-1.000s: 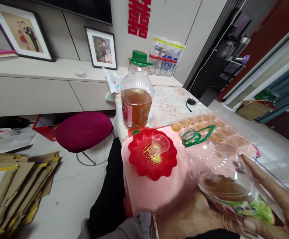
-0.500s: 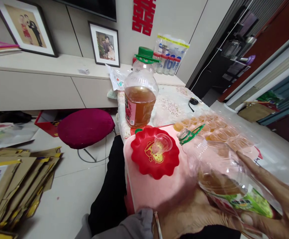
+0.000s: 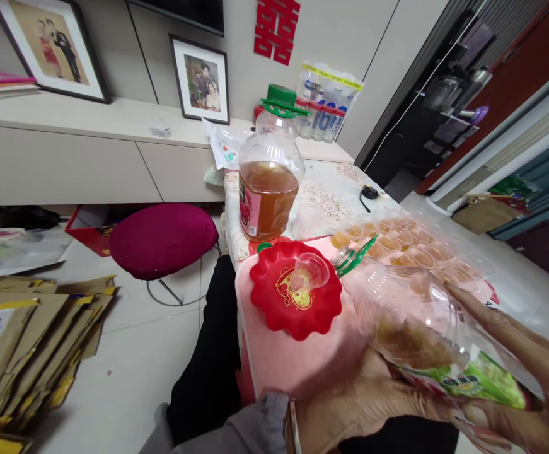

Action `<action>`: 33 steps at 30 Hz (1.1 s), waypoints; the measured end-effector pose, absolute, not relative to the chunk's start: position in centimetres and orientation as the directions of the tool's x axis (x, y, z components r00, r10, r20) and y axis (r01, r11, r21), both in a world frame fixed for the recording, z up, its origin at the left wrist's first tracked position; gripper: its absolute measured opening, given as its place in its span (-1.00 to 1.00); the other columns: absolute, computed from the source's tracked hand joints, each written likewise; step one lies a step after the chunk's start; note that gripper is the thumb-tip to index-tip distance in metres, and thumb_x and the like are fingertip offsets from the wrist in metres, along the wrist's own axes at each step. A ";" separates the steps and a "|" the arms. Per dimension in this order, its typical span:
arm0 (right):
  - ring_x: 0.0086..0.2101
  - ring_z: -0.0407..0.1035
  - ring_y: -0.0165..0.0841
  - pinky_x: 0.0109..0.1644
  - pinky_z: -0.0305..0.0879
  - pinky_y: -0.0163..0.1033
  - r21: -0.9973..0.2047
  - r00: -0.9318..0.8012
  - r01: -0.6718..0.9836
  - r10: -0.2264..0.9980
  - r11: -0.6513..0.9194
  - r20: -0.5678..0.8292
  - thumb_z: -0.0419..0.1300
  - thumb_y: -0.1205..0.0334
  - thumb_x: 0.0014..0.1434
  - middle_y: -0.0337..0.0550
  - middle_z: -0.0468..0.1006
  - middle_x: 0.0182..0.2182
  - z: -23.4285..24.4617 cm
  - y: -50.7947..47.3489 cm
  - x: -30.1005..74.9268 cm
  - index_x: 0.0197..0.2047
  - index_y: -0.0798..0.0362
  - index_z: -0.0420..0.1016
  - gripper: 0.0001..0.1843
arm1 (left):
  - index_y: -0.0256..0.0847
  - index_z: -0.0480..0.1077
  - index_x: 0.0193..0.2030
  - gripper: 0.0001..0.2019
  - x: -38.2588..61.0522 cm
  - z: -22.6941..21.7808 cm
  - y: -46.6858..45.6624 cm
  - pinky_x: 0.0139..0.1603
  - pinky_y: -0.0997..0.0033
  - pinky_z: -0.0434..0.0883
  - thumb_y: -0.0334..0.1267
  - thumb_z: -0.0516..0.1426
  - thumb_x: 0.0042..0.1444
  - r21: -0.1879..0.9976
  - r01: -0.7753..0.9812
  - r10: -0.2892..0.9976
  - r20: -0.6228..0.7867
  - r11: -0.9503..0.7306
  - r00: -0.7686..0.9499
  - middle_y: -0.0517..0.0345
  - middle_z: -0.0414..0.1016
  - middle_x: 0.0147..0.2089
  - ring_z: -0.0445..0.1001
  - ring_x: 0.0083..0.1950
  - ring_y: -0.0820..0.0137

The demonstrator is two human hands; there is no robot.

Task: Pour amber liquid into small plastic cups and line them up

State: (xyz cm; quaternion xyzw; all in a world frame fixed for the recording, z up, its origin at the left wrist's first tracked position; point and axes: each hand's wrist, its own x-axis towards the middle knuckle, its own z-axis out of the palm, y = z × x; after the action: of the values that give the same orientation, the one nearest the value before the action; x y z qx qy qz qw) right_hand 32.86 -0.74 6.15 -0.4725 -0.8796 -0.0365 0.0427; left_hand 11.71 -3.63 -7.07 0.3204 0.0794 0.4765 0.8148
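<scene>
Both my hands hold a big clear plastic bottle [image 3: 411,315] with a green label and a little amber liquid inside. It lies tilted, its open neck with the green handle ring pointing at a small clear cup [image 3: 309,271]. The cup stands on a red scalloped plate [image 3: 274,306] on a pink board [image 3: 274,359]. My left hand [image 3: 364,403] cups the bottle from below. My right hand [image 3: 515,353] is wrapped over its base end, fingers along the side.
A second bottle [image 3: 268,183] with a green cap, half full of amber liquid, stands behind the plate. Several filled small cups [image 3: 406,243] sit in rows to the right. A magenta stool [image 3: 163,238] and flattened cardboard [image 3: 23,340] lie on the floor at left.
The bottle has tipped further down and its neck has moved left toward the small cup. My view has shifted slightly.
</scene>
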 end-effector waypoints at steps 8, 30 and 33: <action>0.22 0.53 0.39 0.01 0.69 0.34 0.205 -0.642 0.756 0.765 0.621 0.052 0.19 -0.36 0.28 0.22 0.51 0.40 6.9 -0.3 32.4 0.70 -0.18 -0.26 0.15 | 0.02 0.61 0.20 -0.26 11.3 -6.9 -3.8 0.55 -0.19 0.34 -0.01 0.60 -0.18 0.519 -0.772 0.848 0.155 0.366 0.506 -0.06 0.60 0.35 0.46 0.50 -0.13; 0.05 0.65 0.34 -0.24 0.73 0.20 0.256 -0.656 0.738 0.753 0.625 0.052 0.22 -0.40 0.21 0.32 0.57 0.32 7.6 0.3 31.8 0.69 -0.16 -0.11 0.16 | 0.12 0.61 0.19 -0.27 13.3 -9.1 -4.3 0.38 0.01 0.56 0.06 0.57 -0.19 0.505 -0.780 0.868 0.113 0.369 0.484 0.03 0.67 0.30 0.54 0.42 -0.08; 0.07 0.63 0.38 -0.25 0.73 0.24 0.278 -0.653 0.732 0.756 0.622 0.030 0.21 -0.41 0.21 0.32 0.58 0.30 7.6 0.3 32.0 0.69 -0.14 -0.13 0.18 | 0.06 0.61 0.20 -0.28 13.2 -9.0 -4.3 0.37 -0.04 0.57 0.08 0.55 -0.16 0.510 -0.781 0.871 0.115 0.361 0.478 -0.03 0.66 0.31 0.57 0.40 -0.11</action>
State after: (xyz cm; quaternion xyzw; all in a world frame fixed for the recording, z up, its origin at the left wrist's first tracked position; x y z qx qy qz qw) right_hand 32.01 0.33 7.57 -0.4139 -0.8993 -0.1340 -0.0451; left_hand 13.24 -4.27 -9.05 0.2572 0.0879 0.5035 0.8202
